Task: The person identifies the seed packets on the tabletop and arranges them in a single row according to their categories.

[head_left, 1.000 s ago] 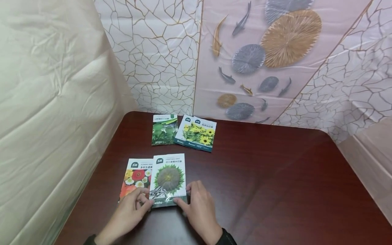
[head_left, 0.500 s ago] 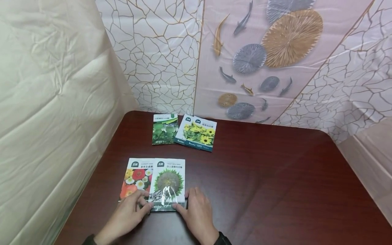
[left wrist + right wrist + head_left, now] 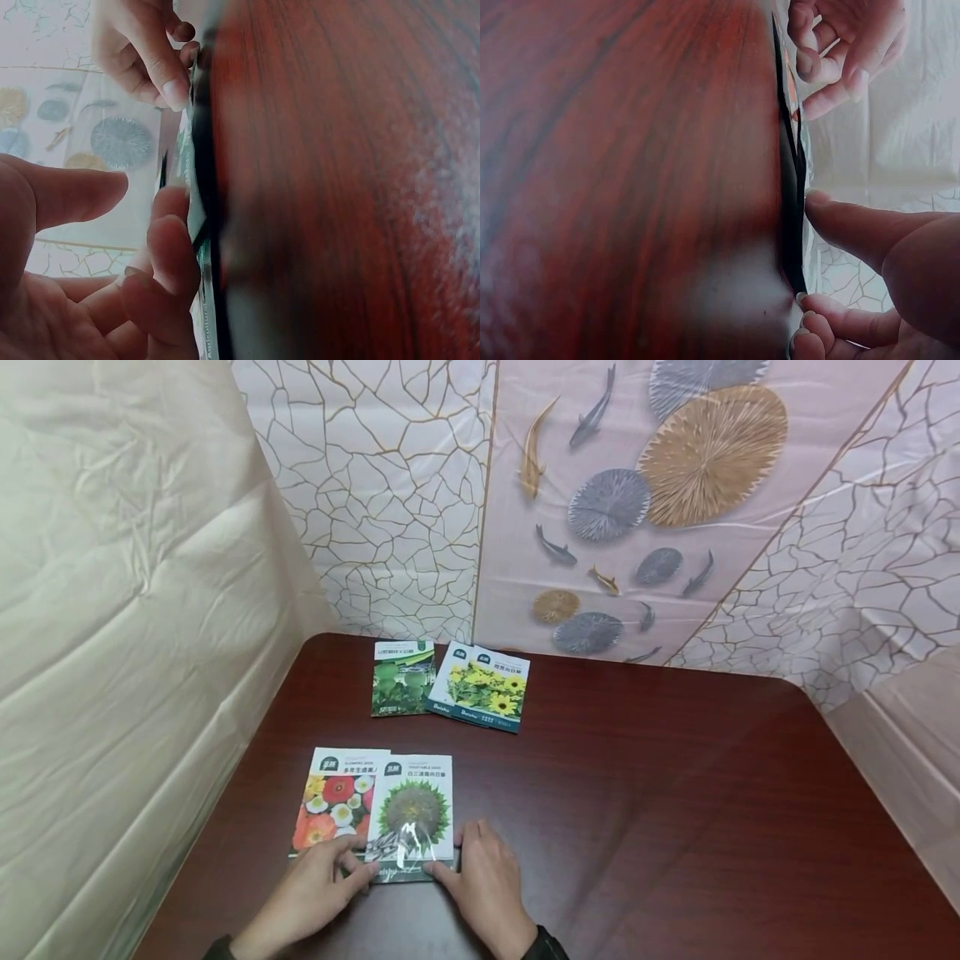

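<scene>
A white seed packet with a green-edged sunflower head (image 3: 412, 814) lies near the person, overlapping the right side of a seed packet with red and white flowers (image 3: 333, 810). My right hand (image 3: 491, 881) holds its lower right corner, thumb on the face and fingers at the right edge. On the other side my left hand (image 3: 318, 881) touches the packet's left edge with bent fingers, over the bottom of the flower packet. In the left wrist view the left thumb (image 3: 82, 199) stands apart from the packet. The right wrist view shows the right thumb (image 3: 847, 221) against it.
Farther back on the dark red wooden table (image 3: 637, 810) lie a green leafy seed packet (image 3: 402, 681) and overlapping packets with yellow flowers (image 3: 487, 687). A patterned cloth (image 3: 405, 493) hangs behind the table, and a cream cloth (image 3: 142, 635) hangs at the left.
The sunflower packet has slid toward the person, its top edge now below that of the flower packet. The right hand has come slightly nearer with it; the left has barely moved.
</scene>
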The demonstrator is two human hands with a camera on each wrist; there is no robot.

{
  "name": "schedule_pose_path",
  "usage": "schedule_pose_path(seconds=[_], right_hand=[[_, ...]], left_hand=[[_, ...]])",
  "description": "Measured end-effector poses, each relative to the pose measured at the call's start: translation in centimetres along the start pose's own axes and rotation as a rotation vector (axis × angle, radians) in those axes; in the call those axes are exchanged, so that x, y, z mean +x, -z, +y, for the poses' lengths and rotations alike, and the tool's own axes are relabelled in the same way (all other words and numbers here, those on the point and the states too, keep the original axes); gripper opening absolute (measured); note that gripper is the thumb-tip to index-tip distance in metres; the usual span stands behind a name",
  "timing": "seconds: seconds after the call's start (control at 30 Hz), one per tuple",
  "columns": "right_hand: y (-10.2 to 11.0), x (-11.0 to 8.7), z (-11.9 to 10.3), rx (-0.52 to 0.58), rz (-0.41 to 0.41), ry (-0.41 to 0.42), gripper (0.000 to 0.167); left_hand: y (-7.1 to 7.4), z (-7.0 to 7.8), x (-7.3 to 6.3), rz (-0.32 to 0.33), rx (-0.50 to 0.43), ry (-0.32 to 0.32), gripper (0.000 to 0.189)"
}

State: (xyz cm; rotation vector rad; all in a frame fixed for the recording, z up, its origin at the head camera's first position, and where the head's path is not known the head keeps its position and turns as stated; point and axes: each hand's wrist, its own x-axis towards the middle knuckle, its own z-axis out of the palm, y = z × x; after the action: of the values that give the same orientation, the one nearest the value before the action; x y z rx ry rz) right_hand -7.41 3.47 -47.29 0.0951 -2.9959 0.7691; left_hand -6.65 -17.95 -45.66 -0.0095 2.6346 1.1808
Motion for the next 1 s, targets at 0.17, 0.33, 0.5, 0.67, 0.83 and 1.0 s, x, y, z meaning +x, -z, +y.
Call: schedule_pose_path(seconds=[0.17,0.33,0.5,0.67,0.83,1.0], right_hand=[[0.2,0.0,0.0,0.018,0.014,0.001,0.046],[1.6,0.0,0.2,0.092,0.082,0.024,0.042],[4.3,0.6,0.6,0.121,0.202,0.028,0.038],[7.5,1.1,1.1,0.173,0.249,-0.033,0.035],[10.2,1.3,2.0,0.251,0.259,-0.094,0.033],[12.2,1.4,2.7,0.277,0.290,-0.124,0.033]], left_hand=[[0.1,0.1,-0.1,-0.009,-0.007,-0.017,0.044],[0.3,0.8,-0.2,0.050,0.010,-0.007,0.037],[0.8,1.7,0.2,0.154,-0.012,-0.174,0.032],[1.5,3.9,1.2,0.188,-0.026,-0.272,0.030],[1.8,6.9,2.3,0.158,-0.060,-0.295,0.033],[1.4,9.1,3.1,0.136,-0.107,-0.332,0.031]])
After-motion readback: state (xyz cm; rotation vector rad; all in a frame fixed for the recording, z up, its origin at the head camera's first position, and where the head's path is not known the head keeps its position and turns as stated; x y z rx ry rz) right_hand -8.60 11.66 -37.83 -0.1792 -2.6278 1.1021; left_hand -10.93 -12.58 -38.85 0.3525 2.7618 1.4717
